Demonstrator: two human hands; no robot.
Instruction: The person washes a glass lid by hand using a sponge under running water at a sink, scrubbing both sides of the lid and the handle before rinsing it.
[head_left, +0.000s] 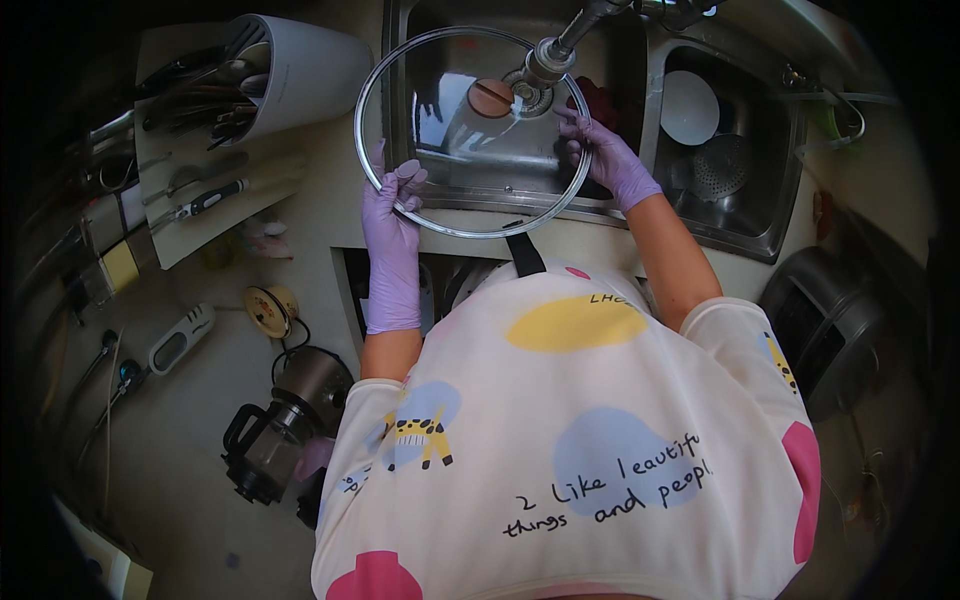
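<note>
Both hands wear purple gloves and hold a round glass pot lid (461, 180) with a metal rim over the sink. My left hand (394, 199) grips the rim at its lower left, thumb and fingers on either side. On the right edge, my right hand (604, 154) has its fingers around the rim. A round brown knob (491, 98) with a raised bar shows within the lid. Through the glass appear the steel sink basin (495, 176) and its drain strainer (532, 97). A metal faucet (550, 61) hangs over the lid's upper right.
A second basin (750, 229) at right holds a white plate (690, 109) and a perforated strainer (720, 166). Something dark red (596, 101) lies beside my right hand. At left are a white utensil holder (319, 79), a peeler-like tool (214, 199) and a blender (289, 427). A black appliance (825, 330) stands right.
</note>
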